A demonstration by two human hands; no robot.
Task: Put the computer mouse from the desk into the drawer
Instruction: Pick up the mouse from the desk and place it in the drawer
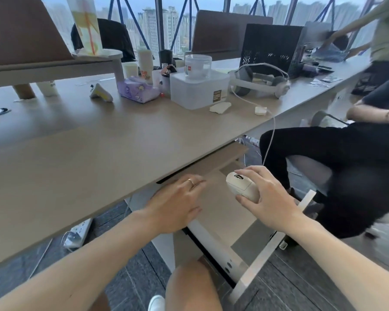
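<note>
1. Drawer (220,221): pulled out from under the counter, its pale bottom bare where visible. The white front rail runs nearest the viewer. Opening step judged done.

2. Left hand (175,207): flat, fingers spread wide, holding nothing. It lies over the drawer's left part, just under the counter edge, a ring on one finger. Whether it presses on the drawer or only hovers cannot be told.

3. Right hand (267,196): closed round the mouse, fingers over the top, thumb underneath. It is held over the right part of the open drawer.

4. Mouse (241,186): cream, with dark wheel. It is off the counter, in the right hand's grip, above the drawer bottom and apart from it as far as can be judged. Pick-up done; set-down not yet done.

5. Counter (99,153): the near stretch is bare wood grain. Farther back sit a clear plastic box (198,90), a purple tissue pack (138,89) and a white headset (261,83) with its cable trailing over the edge.

6. Remaining, as judged: lower the mouse onto the drawer bottom, release it, and perhaps push the drawer shut, though the task does not require closing.
</note>
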